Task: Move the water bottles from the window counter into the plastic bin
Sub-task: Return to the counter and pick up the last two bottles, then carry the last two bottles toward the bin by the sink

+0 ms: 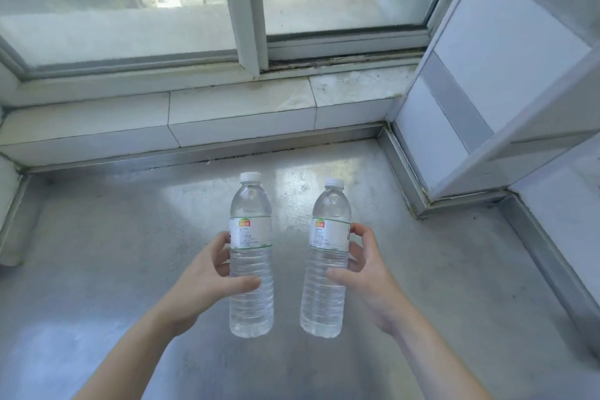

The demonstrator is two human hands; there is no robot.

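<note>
Left hand [207,276] fingers clamped on left water bottle [250,256], right hand [363,273] fingers clamped on right water bottle [328,263]. Both upright, side by side, apart, over the steel desk [97,253] below the window [130,10].

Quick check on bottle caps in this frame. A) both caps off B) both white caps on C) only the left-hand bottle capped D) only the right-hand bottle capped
B: the left bottle in the left hand and the right bottle in the right hand each show a white cap on top.
</note>
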